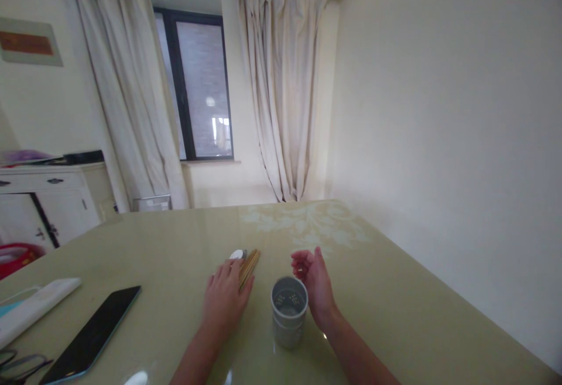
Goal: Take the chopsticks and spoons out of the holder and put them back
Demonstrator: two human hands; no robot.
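Observation:
My left hand [225, 298] lies over a bundle of wooden chopsticks [250, 265] on the table, its thumb along their right side and its fingers closed over them. Beside the chopsticks, the pale rounded end of what looks like a spoon [237, 254] shows past my fingertips; the rest is hidden under the hand. A grey utensil holder [290, 322] with small drain holes in its bottom stands upright between my hands, nothing inside it. Close by its right side is my right hand [319, 286], fingers loosely curved and apart, holding nothing.
On the left of the glossy table [175, 244] lie a black phone or tablet [94, 332], a white power strip [41, 309] and dark-framed glasses [21, 366]. A plain wall [448, 139] runs along the right edge. Behind are curtains [285, 81] and a window [204, 86].

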